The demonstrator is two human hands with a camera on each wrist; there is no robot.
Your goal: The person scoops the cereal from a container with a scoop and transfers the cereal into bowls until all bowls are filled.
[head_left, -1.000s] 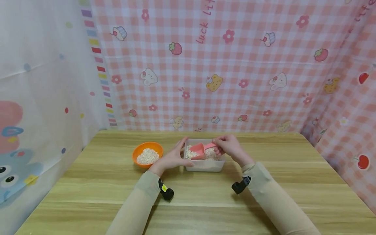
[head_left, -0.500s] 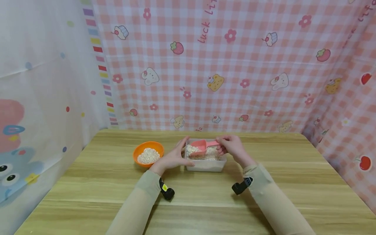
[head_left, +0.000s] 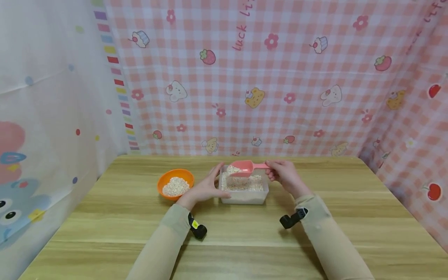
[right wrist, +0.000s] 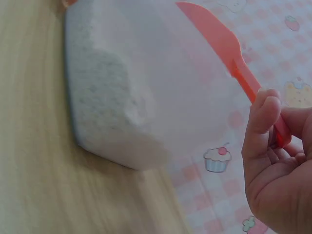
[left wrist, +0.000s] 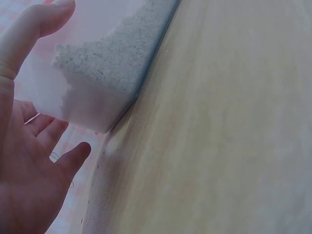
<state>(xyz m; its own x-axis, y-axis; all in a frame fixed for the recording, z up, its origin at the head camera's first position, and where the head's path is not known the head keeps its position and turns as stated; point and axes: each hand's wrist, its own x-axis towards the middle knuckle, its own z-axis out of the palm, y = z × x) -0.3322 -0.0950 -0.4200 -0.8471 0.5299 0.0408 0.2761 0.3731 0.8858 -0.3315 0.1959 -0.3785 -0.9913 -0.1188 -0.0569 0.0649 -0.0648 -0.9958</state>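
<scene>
A clear plastic box (head_left: 244,196) of oat flakes sits mid-table; its frosted wall shows in the left wrist view (left wrist: 105,73) and the right wrist view (right wrist: 126,92). My right hand (head_left: 283,175) pinches the handle of a pink scoop (head_left: 245,168), held level above the box with flakes heaped in it; the scoop's handle (right wrist: 234,53) appears in the right wrist view. My left hand (head_left: 207,186) rests with straight fingers (left wrist: 29,29) against the box's left side. An orange bowl (head_left: 175,183) holding oat flakes stands to the left of the box.
The wooden table (head_left: 238,237) is walled by a pink checked cloth (head_left: 280,77) at the back and right, and a white printed curtain (head_left: 52,97) on the left. Bare tabletop lies in front of the box.
My right hand has lifted the scoop out of the flakes and levelled it above the box, moving slightly right. The left hand has stayed against the box.
</scene>
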